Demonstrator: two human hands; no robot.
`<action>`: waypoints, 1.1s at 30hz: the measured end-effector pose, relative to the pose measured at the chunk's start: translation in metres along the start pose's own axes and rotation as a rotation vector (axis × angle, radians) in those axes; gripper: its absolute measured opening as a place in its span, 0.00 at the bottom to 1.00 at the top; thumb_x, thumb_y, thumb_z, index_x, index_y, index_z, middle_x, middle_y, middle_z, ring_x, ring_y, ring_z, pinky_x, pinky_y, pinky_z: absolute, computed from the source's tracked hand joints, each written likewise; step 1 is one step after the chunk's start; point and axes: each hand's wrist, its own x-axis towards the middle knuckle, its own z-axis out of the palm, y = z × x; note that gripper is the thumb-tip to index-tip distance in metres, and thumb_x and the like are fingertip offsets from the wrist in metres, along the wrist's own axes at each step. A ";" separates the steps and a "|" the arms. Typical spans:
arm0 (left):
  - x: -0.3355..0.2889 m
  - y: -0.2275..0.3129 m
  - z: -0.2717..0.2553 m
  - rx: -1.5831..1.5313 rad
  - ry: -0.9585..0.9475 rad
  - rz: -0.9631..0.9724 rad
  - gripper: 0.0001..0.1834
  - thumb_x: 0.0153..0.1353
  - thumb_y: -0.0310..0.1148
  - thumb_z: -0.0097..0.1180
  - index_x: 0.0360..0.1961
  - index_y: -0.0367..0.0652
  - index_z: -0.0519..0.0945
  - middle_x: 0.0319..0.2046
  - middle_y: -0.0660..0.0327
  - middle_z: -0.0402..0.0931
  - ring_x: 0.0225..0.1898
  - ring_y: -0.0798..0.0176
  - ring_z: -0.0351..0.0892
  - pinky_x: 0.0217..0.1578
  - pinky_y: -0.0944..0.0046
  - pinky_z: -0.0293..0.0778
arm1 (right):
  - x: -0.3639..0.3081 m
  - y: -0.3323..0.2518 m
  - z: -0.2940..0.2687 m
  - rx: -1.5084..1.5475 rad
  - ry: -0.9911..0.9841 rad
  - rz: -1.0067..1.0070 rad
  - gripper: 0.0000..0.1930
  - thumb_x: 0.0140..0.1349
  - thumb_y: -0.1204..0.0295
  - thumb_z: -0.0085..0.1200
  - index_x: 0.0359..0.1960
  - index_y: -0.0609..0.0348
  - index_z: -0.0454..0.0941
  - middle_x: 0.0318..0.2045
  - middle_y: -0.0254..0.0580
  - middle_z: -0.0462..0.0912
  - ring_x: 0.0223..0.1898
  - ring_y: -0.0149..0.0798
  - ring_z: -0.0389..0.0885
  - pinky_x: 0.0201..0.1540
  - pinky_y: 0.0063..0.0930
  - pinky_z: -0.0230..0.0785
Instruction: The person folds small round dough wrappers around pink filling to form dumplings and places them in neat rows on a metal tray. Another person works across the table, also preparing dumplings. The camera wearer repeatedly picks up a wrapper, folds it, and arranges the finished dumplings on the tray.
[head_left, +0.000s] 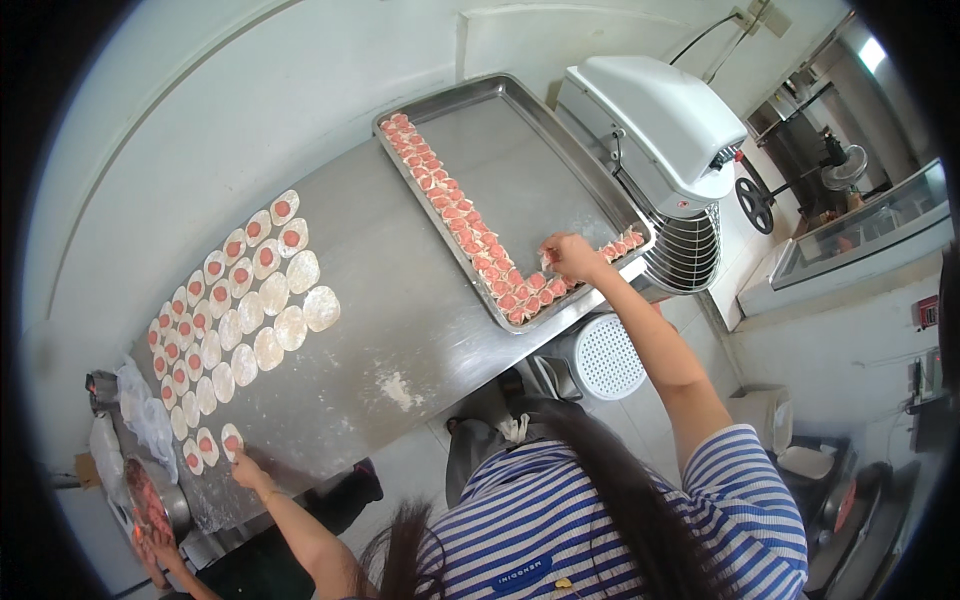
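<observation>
My left hand (248, 472) is at the near left edge of the steel table, its fingers closed at the lower edge of a dough wrapper (232, 431) topped with pink filling. Over the tray's near side, my right hand (573, 257) pinches a small filled dumpling (545, 262), mostly covered by the fingers. Open-topped dumplings (455, 213) with pink meat line the left side of a large metal tray (500, 90) and run along its near edge. Left on the table lie rows of floured wrappers (271, 293), some with a dab of filling, others bare.
A co-worker's hands (158, 545) are at a metal bowl (178, 508) of pink filling at the lower left, near a clear plastic bag (145, 410). Right of the tray stands a white mixer (650, 125) with a wire guard. A perforated white stool (610, 357) stands below the table edge.
</observation>
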 end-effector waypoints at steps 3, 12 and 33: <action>-0.022 -0.019 0.011 -0.400 -0.084 -0.116 0.24 0.55 0.42 0.58 0.44 0.30 0.76 0.38 0.52 0.79 0.40 0.56 0.79 0.40 0.60 0.73 | 0.006 0.009 0.015 -0.010 -0.036 -0.112 0.15 0.40 0.82 0.56 0.35 0.59 0.80 0.32 0.45 0.79 0.33 0.49 0.79 0.36 0.38 0.73; -0.160 0.024 0.011 -0.975 -0.279 -0.247 0.17 0.60 0.33 0.50 0.47 0.33 0.72 0.45 0.56 0.73 0.47 0.61 0.73 0.47 0.66 0.72 | -0.002 0.005 -0.008 0.174 -0.245 -0.231 0.16 0.40 0.80 0.55 0.36 0.61 0.81 0.34 0.49 0.79 0.36 0.52 0.79 0.39 0.39 0.72; -0.320 0.073 0.070 -1.219 -0.681 -0.327 0.14 0.61 0.31 0.48 0.46 0.34 0.70 0.48 0.54 0.71 0.51 0.56 0.73 0.54 0.61 0.72 | 0.033 0.033 -0.004 0.361 -0.603 -0.334 0.22 0.41 0.86 0.48 0.42 0.56 0.80 0.41 0.43 0.79 0.40 0.46 0.79 0.42 0.35 0.72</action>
